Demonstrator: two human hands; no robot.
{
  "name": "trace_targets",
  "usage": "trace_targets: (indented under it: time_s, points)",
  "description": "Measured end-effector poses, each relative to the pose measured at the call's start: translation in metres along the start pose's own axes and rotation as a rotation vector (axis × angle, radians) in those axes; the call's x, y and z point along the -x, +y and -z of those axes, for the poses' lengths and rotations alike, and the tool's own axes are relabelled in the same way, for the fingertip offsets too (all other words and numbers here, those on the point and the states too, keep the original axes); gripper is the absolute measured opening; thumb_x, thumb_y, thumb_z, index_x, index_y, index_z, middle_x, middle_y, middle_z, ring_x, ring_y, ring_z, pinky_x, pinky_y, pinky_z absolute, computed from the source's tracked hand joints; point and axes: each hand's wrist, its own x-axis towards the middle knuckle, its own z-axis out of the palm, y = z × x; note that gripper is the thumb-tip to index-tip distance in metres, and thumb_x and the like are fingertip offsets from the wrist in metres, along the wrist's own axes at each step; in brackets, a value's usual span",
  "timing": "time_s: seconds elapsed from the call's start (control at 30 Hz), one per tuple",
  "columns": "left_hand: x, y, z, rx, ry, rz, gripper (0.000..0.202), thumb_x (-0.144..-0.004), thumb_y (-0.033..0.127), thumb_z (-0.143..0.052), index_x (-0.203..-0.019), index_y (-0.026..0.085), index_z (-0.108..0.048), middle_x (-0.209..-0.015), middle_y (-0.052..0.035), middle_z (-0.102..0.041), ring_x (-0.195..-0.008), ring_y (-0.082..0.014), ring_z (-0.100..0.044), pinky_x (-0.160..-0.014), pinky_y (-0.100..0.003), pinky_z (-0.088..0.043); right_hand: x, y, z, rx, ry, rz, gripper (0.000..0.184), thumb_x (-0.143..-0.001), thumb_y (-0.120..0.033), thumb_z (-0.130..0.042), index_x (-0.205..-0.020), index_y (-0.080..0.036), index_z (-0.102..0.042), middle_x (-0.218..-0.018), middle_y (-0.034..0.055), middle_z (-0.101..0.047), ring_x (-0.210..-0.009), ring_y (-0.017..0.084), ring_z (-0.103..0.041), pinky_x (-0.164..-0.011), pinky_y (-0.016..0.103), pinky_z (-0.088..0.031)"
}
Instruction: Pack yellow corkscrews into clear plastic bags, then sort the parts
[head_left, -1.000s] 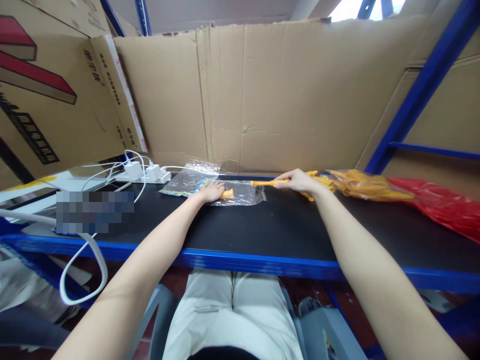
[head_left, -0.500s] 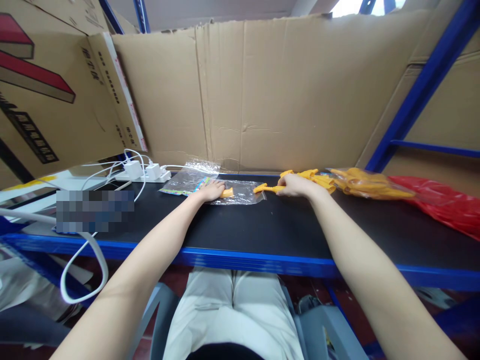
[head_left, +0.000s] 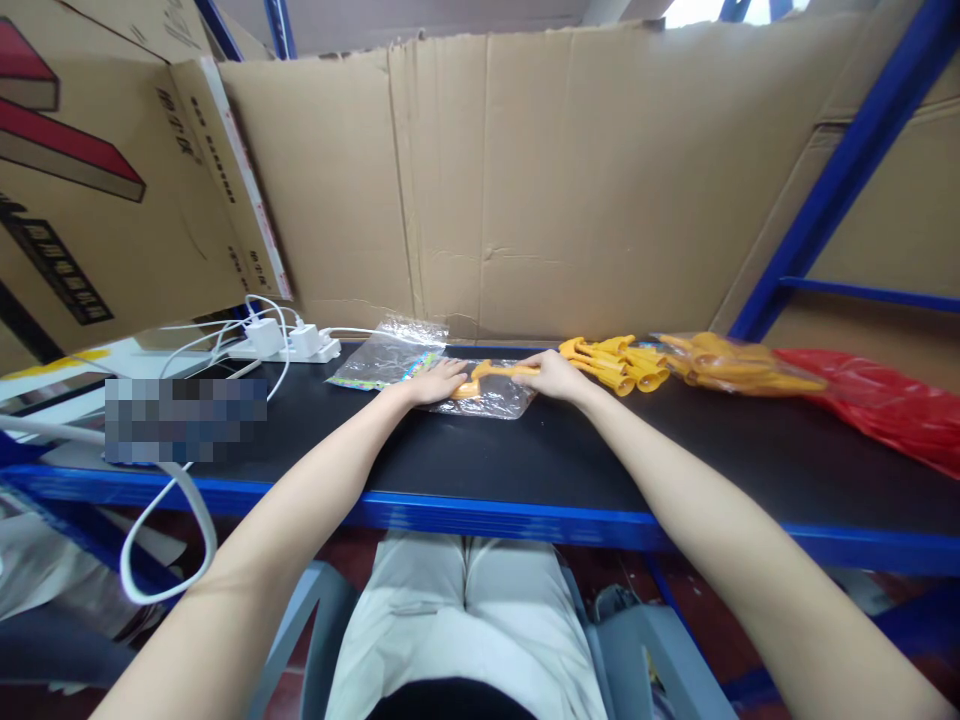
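Your left hand (head_left: pixel 439 382) rests on a clear plastic bag (head_left: pixel 496 400) that lies flat on the black table (head_left: pixel 525 460), near its back edge. The fingers stretch low toward the right. The hand is too small in view to tell whether it pinches the film or only presses on it.

Your right hand (head_left: pixel 553 376) is closed around 1 orange plastic piece (head_left: pixel 496 371), gripping it by its right end. The piece lies level over the bag, and its left end almost meets your left fingertips. Whether that end is already inside the bag is not clear.

Just right of your right hand, a loose pile of orange pieces (head_left: pixel 619 362) sits on the table. Beyond it lies a bag of orange pieces (head_left: pixel 739 368), partly on a red plastic bag (head_left: pixel 881 405).

To the left of your left hand, more clear bags (head_left: pixel 384 352) lie with a colourful printed insert showing through. Further left is a white power strip (head_left: pixel 283 349) with chargers plugged in, and a white cable (head_left: pixel 161 545) loops down over the table's blue front edge.

A cardboard wall (head_left: pixel 562 180) stands behind everything, and a printed carton (head_left: pixel 82 190) leans at the left.
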Motion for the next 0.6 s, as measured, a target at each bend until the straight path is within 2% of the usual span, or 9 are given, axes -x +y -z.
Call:
trace_targets:
  time_s: [0.07, 0.17, 0.23, 0.3, 0.4, 0.53, 0.6]
  points:
    - [0.001, 0.005, -0.001, 0.055, 0.035, -0.019, 0.066, -0.087, 0.05, -0.017, -0.144, 0.016, -0.022, -0.151, -0.0022, -0.016, -0.14, -0.0194, -0.009, -0.113, -0.036, -0.009, 0.001, -0.002, -0.002, -0.025, -0.063, 0.06, 0.035, -0.07, -0.029, -0.067, -0.1, -0.013, -0.071, -0.095, 0.0068, -0.07, -0.089, 0.022, -0.064, -0.08, 0.028, -0.049]
    - [0.001, 0.006, -0.001, 0.159, 0.154, 0.025, 0.066, -0.088, 0.049, -0.015, -0.142, 0.013, -0.025, -0.15, -0.0046, -0.021, -0.139, -0.0181, -0.016, -0.113, -0.033, -0.011, 0.005, -0.011, -0.001, -0.095, -0.176, 0.155, 0.038, -0.065, -0.025, -0.07, -0.102, -0.014, -0.071, -0.105, 0.0059, -0.068, -0.099, 0.023, -0.061, -0.088, 0.029, -0.046]
    - [-0.001, 0.0, -0.002, 0.238, 0.229, 0.07, 0.067, -0.089, 0.049, -0.012, -0.142, 0.011, -0.027, -0.149, -0.0065, -0.023, -0.138, -0.0181, -0.019, -0.112, -0.032, -0.013, 0.01, -0.017, 0.001, -0.149, -0.234, 0.169, 0.04, -0.065, -0.022, -0.07, -0.104, -0.015, -0.07, -0.107, 0.0058, -0.067, -0.098, 0.022, -0.061, -0.088, 0.028, -0.047]
    - [-0.002, -0.006, -0.002, 0.319, 0.25, 0.079, 0.068, -0.09, 0.05, -0.01, -0.141, 0.009, -0.027, -0.149, -0.0076, -0.022, -0.138, -0.017, -0.02, -0.112, -0.03, -0.015, 0.013, -0.02, 0.002, -0.187, -0.261, 0.141, 0.043, -0.067, -0.023, -0.069, -0.109, -0.014, -0.067, -0.106, 0.007, -0.067, -0.092, 0.021, -0.063, -0.082, 0.029, -0.05]
    - [-0.002, -0.008, -0.003, 0.442, 0.196, 0.06, 0.067, -0.09, 0.049, -0.007, -0.142, 0.01, -0.025, -0.149, -0.0065, -0.019, -0.138, -0.0157, -0.019, -0.111, -0.029, -0.02, 0.011, -0.018, -0.005, -0.185, -0.207, 0.109, 0.041, -0.073, -0.028, -0.065, -0.111, -0.012, -0.066, -0.103, 0.0095, -0.068, -0.086, 0.022, -0.064, -0.076, 0.032, -0.053]
    - [0.004, 0.006, -0.003, 0.573, 0.097, 0.038, 0.067, -0.09, 0.049, 0.0, -0.144, 0.015, -0.021, -0.15, -0.0039, -0.019, -0.138, -0.0165, -0.02, -0.109, -0.031, -0.025, 0.001, -0.011, -0.022, -0.101, -0.037, 0.236, 0.037, -0.079, -0.025, -0.059, -0.113, -0.011, -0.064, -0.115, 0.0123, -0.062, -0.105, 0.024, -0.058, -0.093, 0.037, -0.045]
    - [0.006, 0.013, -0.003, 0.601, 0.065, 0.005, 0.069, -0.09, 0.048, 0.005, -0.144, 0.014, -0.021, -0.149, -0.0043, -0.02, -0.137, -0.0155, -0.021, -0.108, -0.029, -0.026, -0.002, -0.009, -0.026, -0.078, -0.029, 0.266, 0.038, -0.082, -0.025, -0.056, -0.118, -0.012, -0.06, -0.119, 0.0134, -0.06, -0.108, 0.023, -0.057, -0.094, 0.037, -0.043]
